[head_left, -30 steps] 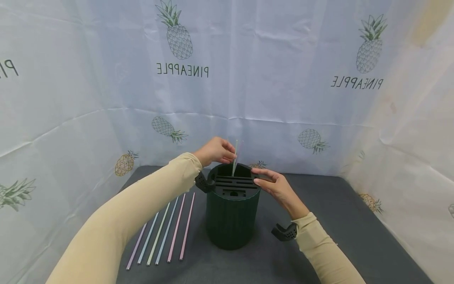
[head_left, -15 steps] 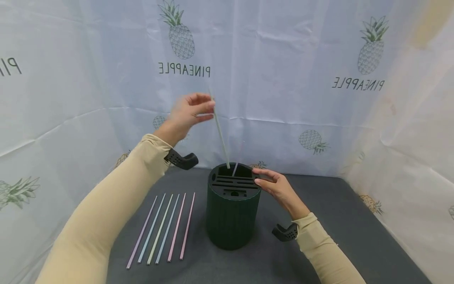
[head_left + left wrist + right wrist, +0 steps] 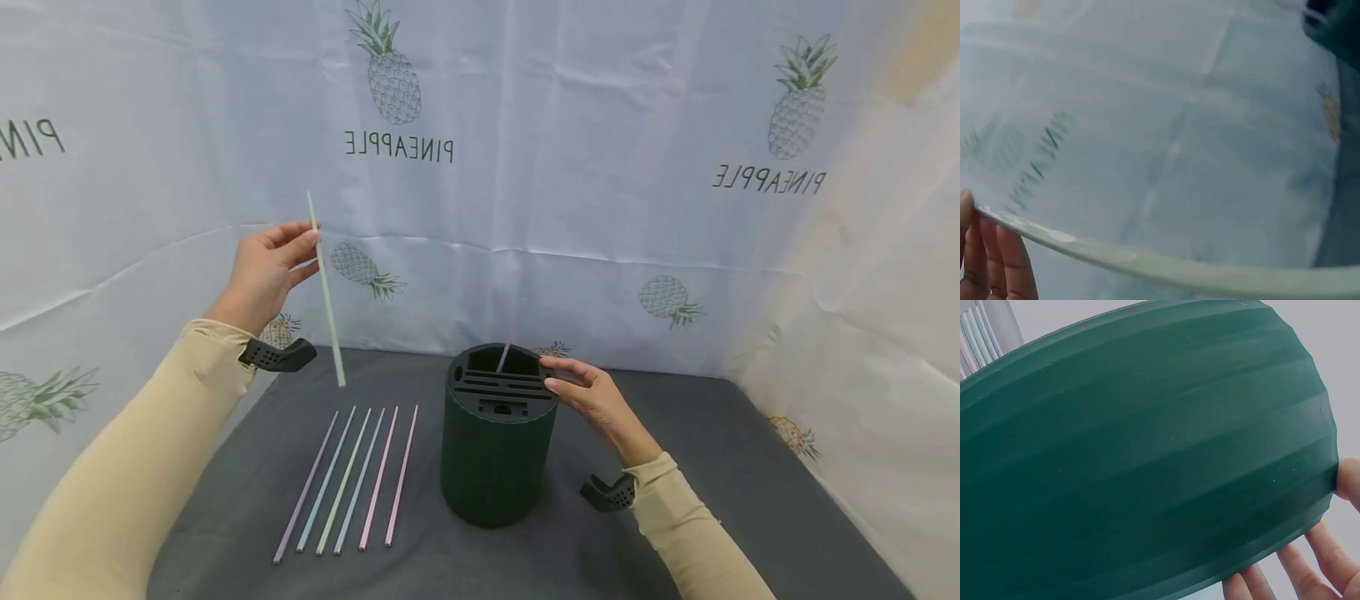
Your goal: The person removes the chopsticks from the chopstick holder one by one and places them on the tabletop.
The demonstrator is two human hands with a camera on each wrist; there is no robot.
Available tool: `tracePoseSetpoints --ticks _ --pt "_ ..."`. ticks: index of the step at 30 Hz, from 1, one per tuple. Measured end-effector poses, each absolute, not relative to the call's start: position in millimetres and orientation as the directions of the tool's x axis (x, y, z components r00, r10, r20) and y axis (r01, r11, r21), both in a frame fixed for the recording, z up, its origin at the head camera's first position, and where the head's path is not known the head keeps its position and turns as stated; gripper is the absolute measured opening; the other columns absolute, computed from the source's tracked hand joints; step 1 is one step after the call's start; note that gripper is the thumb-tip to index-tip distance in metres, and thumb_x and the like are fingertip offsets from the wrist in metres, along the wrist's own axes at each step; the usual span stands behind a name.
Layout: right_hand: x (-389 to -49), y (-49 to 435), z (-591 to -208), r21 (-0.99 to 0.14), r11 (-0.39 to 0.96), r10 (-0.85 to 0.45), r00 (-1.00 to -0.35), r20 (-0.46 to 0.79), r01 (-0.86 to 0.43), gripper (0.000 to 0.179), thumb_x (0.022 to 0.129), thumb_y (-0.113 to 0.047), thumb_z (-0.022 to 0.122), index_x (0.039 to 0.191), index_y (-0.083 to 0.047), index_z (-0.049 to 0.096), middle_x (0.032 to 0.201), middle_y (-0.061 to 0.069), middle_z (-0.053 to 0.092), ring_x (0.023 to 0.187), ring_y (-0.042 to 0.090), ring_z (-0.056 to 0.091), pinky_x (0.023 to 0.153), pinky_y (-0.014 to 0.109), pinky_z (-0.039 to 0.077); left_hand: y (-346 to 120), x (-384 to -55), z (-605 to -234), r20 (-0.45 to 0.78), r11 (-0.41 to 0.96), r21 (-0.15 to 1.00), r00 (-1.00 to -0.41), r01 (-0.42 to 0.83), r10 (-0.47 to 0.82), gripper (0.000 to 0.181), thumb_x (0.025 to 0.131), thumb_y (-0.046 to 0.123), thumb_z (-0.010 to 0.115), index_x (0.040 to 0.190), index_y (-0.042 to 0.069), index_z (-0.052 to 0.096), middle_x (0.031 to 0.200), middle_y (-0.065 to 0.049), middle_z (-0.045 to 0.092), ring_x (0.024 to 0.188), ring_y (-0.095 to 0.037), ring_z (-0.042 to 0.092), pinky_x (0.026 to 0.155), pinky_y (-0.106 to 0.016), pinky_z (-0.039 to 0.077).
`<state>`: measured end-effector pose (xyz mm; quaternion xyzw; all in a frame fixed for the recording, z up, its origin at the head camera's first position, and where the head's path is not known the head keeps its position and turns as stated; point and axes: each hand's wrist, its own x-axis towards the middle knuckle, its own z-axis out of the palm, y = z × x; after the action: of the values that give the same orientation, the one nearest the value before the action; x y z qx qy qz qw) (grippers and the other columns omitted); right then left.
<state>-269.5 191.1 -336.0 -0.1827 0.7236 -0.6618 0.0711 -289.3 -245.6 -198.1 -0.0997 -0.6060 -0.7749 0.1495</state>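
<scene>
Up at the left in the head view, my left hand (image 3: 266,271) pinches a pale green straw (image 3: 328,308) near its upper end. The straw slants down, its lower end over the far part of the table. In the left wrist view the straw (image 3: 1147,262) runs from the fingertips across the bottom. A dark green round knife holder (image 3: 495,467) with a slotted black top stands upright. A thin light purple straw (image 3: 504,357) leans out of its rear opening. My right hand (image 3: 596,408) grips the holder's right rim between thumb and fingers.
Left of the holder, several straws (image 3: 345,487) in purple, blue, green and pink lie side by side on the dark grey table (image 3: 660,533). A white pineapple-print cloth (image 3: 570,208) hangs behind and at both sides.
My left hand has lifted the pale green straw out of the holder and carried it left, past the row of straws. The right hand stays on the rim.
</scene>
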Motion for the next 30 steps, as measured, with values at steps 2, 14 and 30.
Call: tracePoseSetpoints --ticks 2,14,30 --pt "-270 192 -337 -0.984 0.056 -0.356 -0.924 0.142 -0.172 0.054 0.094 -0.019 0.065 0.141 -0.002 0.046 0.155 0.007 0.035 0.142 0.028 0.034 0.116 0.045 0.031 -259 -292 -219 0.292 -0.162 0.938 -0.95 0.306 -0.107 0.021 0.089 0.019 0.069 0.109 0.013 0.066 0.098 0.008 0.063 0.087 -0.005 0.062 0.075 -0.017 0.056" --pt "-269 193 -339 -0.984 0.035 -0.368 -0.918 0.151 -0.176 0.055 0.094 -0.02 0.065 0.142 -0.002 0.045 0.156 0.008 0.032 0.145 0.026 0.029 0.11 0.028 0.04 -307 -300 -329 0.055 0.096 0.994 -0.997 0.049 -0.058 0.007 0.095 0.024 0.063 0.096 0.03 0.065 0.088 0.02 0.064 0.081 0.002 0.06 0.074 -0.015 0.056" --pt "-271 191 -335 -0.988 0.03 -0.36 -0.923 0.134 -0.155 0.055 0.093 -0.021 0.067 0.141 -0.003 0.047 0.156 0.007 0.032 0.143 0.025 0.031 0.116 0.044 0.031 -328 -305 -418 -0.185 0.207 0.959 -0.981 -0.193 -0.059 0.044 0.095 0.019 0.064 0.129 -0.007 0.056 0.081 0.016 0.064 0.076 -0.001 0.061 0.069 -0.021 0.058"
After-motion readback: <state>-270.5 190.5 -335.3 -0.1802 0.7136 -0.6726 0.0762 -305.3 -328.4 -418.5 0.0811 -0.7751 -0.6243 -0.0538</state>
